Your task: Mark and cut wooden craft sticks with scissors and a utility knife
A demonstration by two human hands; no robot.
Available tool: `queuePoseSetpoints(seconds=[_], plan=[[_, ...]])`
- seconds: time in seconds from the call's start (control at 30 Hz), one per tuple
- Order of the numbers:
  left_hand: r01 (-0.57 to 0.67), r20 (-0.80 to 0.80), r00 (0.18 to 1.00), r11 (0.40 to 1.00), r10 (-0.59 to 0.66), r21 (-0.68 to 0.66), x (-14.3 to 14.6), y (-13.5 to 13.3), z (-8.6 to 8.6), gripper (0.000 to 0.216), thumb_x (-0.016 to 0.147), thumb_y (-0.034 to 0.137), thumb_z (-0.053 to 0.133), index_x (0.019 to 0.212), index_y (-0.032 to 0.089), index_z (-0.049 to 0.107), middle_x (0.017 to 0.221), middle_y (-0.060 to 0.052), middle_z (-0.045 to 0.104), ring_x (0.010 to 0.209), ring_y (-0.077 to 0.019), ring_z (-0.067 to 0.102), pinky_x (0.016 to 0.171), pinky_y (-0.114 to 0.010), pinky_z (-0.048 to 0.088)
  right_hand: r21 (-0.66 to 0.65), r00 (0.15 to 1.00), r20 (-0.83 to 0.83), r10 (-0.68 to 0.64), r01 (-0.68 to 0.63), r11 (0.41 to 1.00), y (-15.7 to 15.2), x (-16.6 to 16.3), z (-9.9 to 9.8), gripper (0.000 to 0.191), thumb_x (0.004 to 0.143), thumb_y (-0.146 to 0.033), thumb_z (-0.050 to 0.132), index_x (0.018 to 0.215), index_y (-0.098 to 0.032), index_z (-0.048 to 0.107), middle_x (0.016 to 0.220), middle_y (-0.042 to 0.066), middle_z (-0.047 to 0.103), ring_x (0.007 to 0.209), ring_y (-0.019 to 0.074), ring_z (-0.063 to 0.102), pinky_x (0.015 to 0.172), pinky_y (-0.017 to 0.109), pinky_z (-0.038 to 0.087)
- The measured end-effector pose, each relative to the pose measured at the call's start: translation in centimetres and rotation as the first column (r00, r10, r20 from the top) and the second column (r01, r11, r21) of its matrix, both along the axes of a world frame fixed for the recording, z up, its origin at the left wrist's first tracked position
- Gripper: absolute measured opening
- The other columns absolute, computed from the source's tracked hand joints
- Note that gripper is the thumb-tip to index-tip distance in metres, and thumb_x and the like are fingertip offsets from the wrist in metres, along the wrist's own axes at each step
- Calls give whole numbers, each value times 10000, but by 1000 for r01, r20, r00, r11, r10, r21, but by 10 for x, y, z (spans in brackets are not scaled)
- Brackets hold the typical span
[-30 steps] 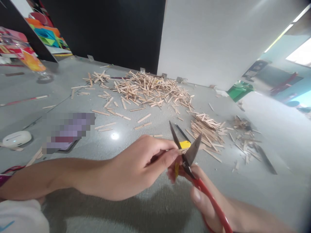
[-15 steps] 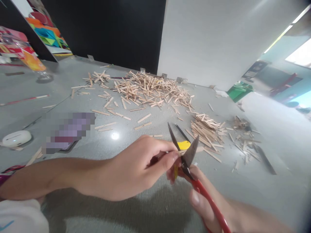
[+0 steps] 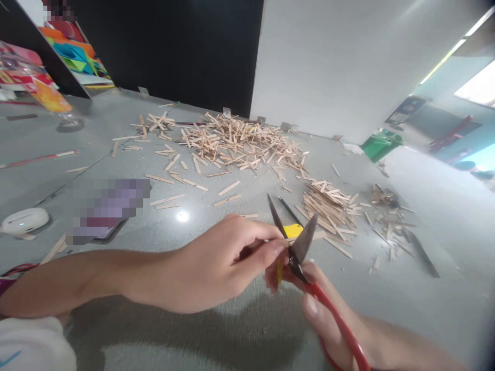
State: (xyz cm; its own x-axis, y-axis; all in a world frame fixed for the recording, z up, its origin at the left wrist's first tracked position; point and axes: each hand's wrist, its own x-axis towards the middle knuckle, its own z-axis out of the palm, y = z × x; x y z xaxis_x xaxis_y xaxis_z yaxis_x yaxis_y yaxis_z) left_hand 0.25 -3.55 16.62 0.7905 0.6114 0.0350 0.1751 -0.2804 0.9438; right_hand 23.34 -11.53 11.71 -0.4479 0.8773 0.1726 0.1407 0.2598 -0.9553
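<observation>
Near the middle, my left hand [image 3: 228,263] pinches a thin flat wooden stick [image 3: 318,236] between thumb and fingers. The stick passes between the parted blades of red-handled scissors [image 3: 303,242]. My right hand [image 3: 328,319] grips the scissors by their handles, its thumb along the near side. Just behind the blades lies a yellow-handled tool [image 3: 293,230] with a dark end, perhaps a cutter; my hands and the blades hide part of it. A small stack of wooden sticks [image 3: 328,206] lies just beyond on the table.
A wide heap of wooden pieces [image 3: 243,141] spreads across the back of the grey table. On the left are a purple phone [image 3: 116,206], a white earbud case [image 3: 26,220] and a tilted bottle [image 3: 50,95]. Wood scraps and a grey blade-like strip [image 3: 423,252] lie right.
Both hands stay almost in place. The stick between the blades has shifted very slightly, and the scissors remain parted around it.
</observation>
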Motion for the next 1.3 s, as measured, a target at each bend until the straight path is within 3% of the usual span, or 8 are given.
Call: queuePoseSetpoints(seconds=[0.17,0.33,0.5,0.73,1.0,1.3], plan=[[65,84,995,988,-53,-142,1,5,3,308,1158,232,583,881,174,706,765,67,704,630,-50,535,550,-185,349,-98,999,-35,-27,24,995,1,-7,-4,516,1089,-766,499,1113,-262,604,878,36,585,813,241,550,649,341,475],[96,111,991,966,-70,-242,4,8,4,286,1116,156,650,834,169,694,711,83,674,595,-44,484,504,-183,303,-163,998,-19,-58,54,985,-2,-10,-6,498,1105,-731,490,1045,-246,588,783,1,467,778,228,485,634,339,395],[75,104,993,974,-54,-215,5,8,3,304,1116,157,645,815,165,688,683,86,634,605,-45,473,514,-171,306,-205,995,20,-98,100,974,-2,-8,-10,515,1108,-707,490,955,-227,596,821,31,521,864,253,543,705,364,446],[55,58,997,988,-47,-145,5,7,3,302,1139,208,600,851,172,685,647,87,589,555,-60,418,495,-212,274,-213,993,42,-114,120,970,0,-6,-18,529,1085,-712,515,934,-215,616,800,25,548,786,229,549,740,380,516],[6,36,999,1000,-7,13,5,1,-1,404,1178,272,488,824,180,660,637,59,591,550,-82,449,483,-238,267,-270,993,23,-117,119,956,-3,-7,-26,559,1064,-741,512,896,-217,608,773,12,525,707,208,526,690,375,501],[-9,16,1000,1000,9,24,4,-1,0,409,1178,281,478,802,177,602,663,63,573,561,-72,377,472,-218,253,-207,988,36,-147,152,966,-3,-9,-26,559,1063,-724,522,845,-216,607,707,-12,477,631,183,480,588,338,475]])
